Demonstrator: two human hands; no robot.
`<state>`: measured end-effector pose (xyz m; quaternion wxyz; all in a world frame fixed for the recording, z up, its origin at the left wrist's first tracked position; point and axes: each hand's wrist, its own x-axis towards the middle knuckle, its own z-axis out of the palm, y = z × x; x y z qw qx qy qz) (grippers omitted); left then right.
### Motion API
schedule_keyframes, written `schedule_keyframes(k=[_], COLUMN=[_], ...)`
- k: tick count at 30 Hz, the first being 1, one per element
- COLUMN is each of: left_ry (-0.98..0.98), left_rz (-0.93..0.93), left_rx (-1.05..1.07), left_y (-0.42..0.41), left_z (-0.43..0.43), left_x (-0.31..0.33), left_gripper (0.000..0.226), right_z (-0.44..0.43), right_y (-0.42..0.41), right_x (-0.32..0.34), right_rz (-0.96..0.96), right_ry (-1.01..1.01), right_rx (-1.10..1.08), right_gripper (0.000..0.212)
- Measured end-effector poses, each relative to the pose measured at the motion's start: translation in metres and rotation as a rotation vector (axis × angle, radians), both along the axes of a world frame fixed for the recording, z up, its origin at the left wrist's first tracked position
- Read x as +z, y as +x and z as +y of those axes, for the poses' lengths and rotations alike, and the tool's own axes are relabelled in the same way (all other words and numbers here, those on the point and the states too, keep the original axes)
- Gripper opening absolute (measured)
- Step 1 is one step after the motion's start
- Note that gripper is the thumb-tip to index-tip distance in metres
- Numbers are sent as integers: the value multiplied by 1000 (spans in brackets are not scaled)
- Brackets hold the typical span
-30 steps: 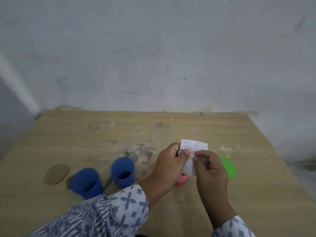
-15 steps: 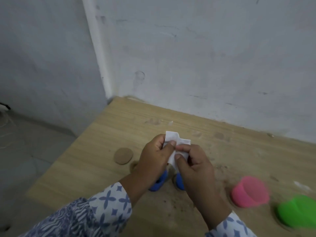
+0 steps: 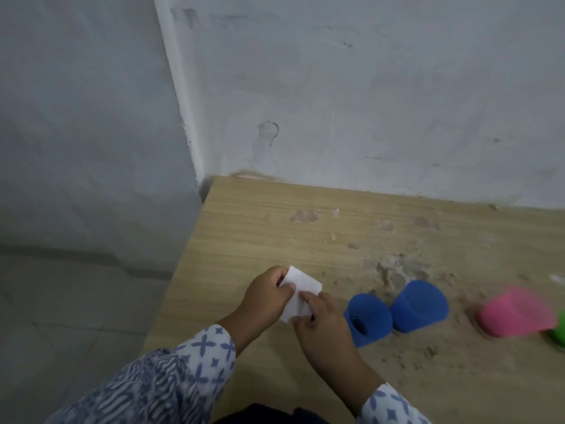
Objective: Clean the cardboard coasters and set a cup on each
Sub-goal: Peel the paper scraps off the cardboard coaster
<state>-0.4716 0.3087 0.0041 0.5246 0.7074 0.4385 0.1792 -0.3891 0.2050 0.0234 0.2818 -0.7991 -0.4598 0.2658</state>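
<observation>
Both hands hold a small white paper wipe [image 3: 298, 293] above the left part of the wooden table [image 3: 275, 228]. My left hand [image 3: 266, 298] pinches its upper left edge and my right hand [image 3: 324, 325] pinches its lower right edge. Right of my hands stand two blue cups [image 3: 368, 319] [image 3: 419, 306], then a blurred pink cup [image 3: 513, 316] and a sliver of a green cup [image 3: 559, 332] at the frame's right edge. No bare cardboard coaster shows; my hands cover the spot where one lay.
The tabletop carries dirt and stains around the cups [image 3: 400, 270]. Its left edge [image 3: 177, 270] drops to a tiled floor [image 3: 61, 316]. A grey wall [image 3: 367, 102] rises right behind the table's far edge.
The view has swung left, so the cups have slid to the right of the frame. My hands with the wipe have moved to the left of the blue cups, over where the brown coaster lay.
</observation>
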Motion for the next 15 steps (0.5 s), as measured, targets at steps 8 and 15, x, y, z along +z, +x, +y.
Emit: schedule_keyframes(k=[8, 15], left_ry=[-70, 335], left_rz=[154, 200], left_rx=[-254, -227], left_y=[4, -12], left_z=[5, 10], left_x=[-50, -75], left_gripper=[40, 41], right_z=[-2, 3], right_y=[-15, -14], right_x=[-36, -54], right_rz=[-35, -49], right_ry=[-266, -354], right_rx=[-146, -174], right_gripper=[51, 45])
